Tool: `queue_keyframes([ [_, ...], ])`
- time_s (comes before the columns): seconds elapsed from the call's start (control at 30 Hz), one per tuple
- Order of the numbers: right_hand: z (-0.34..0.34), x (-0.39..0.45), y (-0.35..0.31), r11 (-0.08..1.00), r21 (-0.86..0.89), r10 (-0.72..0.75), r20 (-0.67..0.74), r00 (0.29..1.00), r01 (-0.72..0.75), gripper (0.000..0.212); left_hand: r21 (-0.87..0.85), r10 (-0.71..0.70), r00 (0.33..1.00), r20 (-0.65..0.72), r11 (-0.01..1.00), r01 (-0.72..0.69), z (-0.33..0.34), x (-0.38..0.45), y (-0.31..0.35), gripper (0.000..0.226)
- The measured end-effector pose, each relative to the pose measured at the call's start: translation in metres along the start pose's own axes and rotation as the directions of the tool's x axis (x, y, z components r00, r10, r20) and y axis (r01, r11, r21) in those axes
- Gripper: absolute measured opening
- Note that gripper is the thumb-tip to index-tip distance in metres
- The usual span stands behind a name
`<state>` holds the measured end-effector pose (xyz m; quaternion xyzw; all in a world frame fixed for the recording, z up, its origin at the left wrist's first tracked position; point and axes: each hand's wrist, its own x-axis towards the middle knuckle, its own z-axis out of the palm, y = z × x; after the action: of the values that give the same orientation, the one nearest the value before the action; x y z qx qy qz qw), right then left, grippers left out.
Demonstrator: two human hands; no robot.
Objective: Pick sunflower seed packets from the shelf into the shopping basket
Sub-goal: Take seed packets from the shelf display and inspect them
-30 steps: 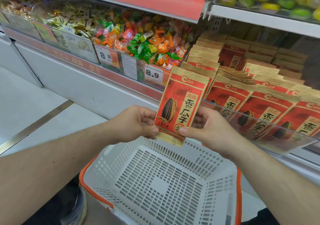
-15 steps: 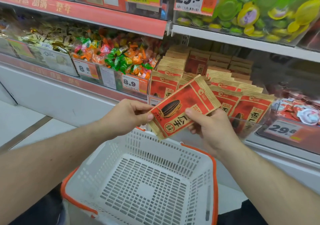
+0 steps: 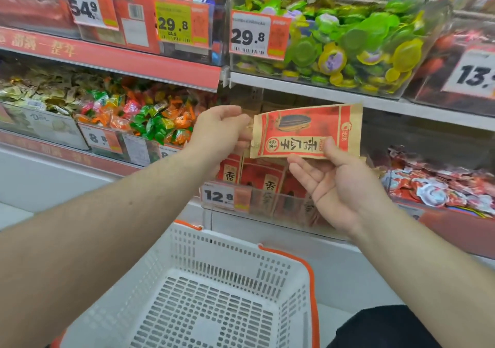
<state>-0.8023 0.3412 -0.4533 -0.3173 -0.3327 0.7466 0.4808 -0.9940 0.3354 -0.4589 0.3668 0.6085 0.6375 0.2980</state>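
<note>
A: Where is the sunflower seed packet [image 3: 308, 130] sitting?

B: It is lying sideways in the air in front of the shelf [image 3: 308, 90], above the white shopping basket [image 3: 214, 280] and clear of it.

A: Hands?

B: The right hand [image 3: 340, 187] is pinching the packet's lower edge, thumb on the printed face, other fingers spread loosely underneath. The left hand [image 3: 222, 133] is curling its fingers at the packet's left end; contact is hard to judge. More packets [image 3: 265, 184] are standing in the bin behind a 12.8 price tag [image 3: 218, 195].

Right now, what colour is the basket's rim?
Orange, on the white shopping basket; head view shows it.
</note>
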Motion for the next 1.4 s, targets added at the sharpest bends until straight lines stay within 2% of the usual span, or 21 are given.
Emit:
queue_keyframes([
  [0.17, 0.007, 0.015, -0.021, 0.998, -0.005, -0.062, -0.013, 0.998, 0.062, 0.022, 0.120, 0.140, 0.990, -0.008, 0.983, -0.138, 0.016, 0.024, 0.019, 0.015],
  [0.23, 0.007, 0.018, -0.034, 0.992, -0.030, -0.119, 0.008, 0.993, 0.119, 0.020, 0.249, 0.217, 0.976, -0.005, 0.946, -0.209, 0.014, 0.037, 0.021, 0.023],
  [0.27, 0.007, 0.020, -0.040, 0.986, -0.059, -0.154, 0.024, 0.988, 0.156, 0.019, 0.371, 0.250, 0.968, 0.039, 0.896, -0.246, 0.011, 0.043, 0.021, 0.027],
  [0.3, 0.007, 0.023, -0.045, 0.976, -0.103, -0.189, 0.043, 0.981, 0.192, 0.018, 0.511, 0.259, 0.959, 0.113, 0.813, -0.279, 0.009, 0.047, 0.020, 0.029],
  [0.37, 0.005, 0.032, -0.050, 0.930, -0.253, -0.253, 0.086, 0.964, 0.267, 0.015, 0.727, 0.186, 0.938, 0.294, 0.594, -0.345, 0.007, 0.052, 0.020, 0.030],
  [0.47, 0.003, 0.052, -0.051, 0.764, -0.547, -0.303, 0.165, 0.939, 0.343, 0.013, 0.839, 0.008, 0.878, 0.479, 0.291, -0.460, 0.016, 0.062, 0.017, 0.036],
  [0.53, 0.004, 0.064, -0.049, 0.638, -0.675, -0.305, 0.220, 0.927, 0.371, 0.012, 0.840, -0.048, 0.846, 0.531, 0.165, -0.517, 0.023, 0.070, 0.014, 0.042],
  [0.63, 0.007, 0.084, -0.044, 0.461, -0.790, -0.296, 0.292, 0.910, 0.404, 0.013, 0.827, -0.101, 0.824, 0.557, 0.155, -0.540, 0.029, 0.077, 0.008, 0.040],
  [0.8, 0.008, 0.108, -0.037, 0.275, -0.865, -0.254, 0.355, 0.900, 0.419, 0.014, 0.835, -0.193, 0.812, 0.550, 0.150, -0.530, 0.032, 0.083, -0.003, 0.046],
  [0.97, 0.013, 0.124, -0.035, 0.132, -0.916, -0.206, 0.348, 0.915, 0.379, 0.018, 0.849, -0.265, 0.809, 0.525, 0.097, -0.520, 0.037, 0.083, -0.002, 0.054],
  [1.03, 0.014, 0.126, -0.037, 0.017, -0.934, -0.230, 0.344, 0.910, 0.357, 0.027, 0.851, -0.269, 0.809, 0.523, 0.112, -0.514, 0.036, 0.083, -0.003, 0.054],
  [1.1, 0.013, 0.125, -0.038, -0.074, -0.932, -0.271, 0.361, 0.893, 0.354, 0.026, 0.853, -0.262, 0.812, 0.521, 0.121, -0.508, 0.036, 0.083, -0.004, 0.053],
  [1.17, 0.010, 0.124, -0.039, -0.116, -0.922, -0.282, 0.388, 0.877, 0.371, 0.020, 0.854, -0.264, 0.813, 0.520, 0.117, -0.508, 0.036, 0.084, -0.006, 0.053],
  [1.4, 0.007, 0.118, -0.041, -0.346, -0.843, -0.247, 0.505, 0.827, 0.412, 0.025, 0.844, -0.246, 0.809, 0.535, 0.110, -0.525, 0.034, 0.089, -0.014, 0.054],
])
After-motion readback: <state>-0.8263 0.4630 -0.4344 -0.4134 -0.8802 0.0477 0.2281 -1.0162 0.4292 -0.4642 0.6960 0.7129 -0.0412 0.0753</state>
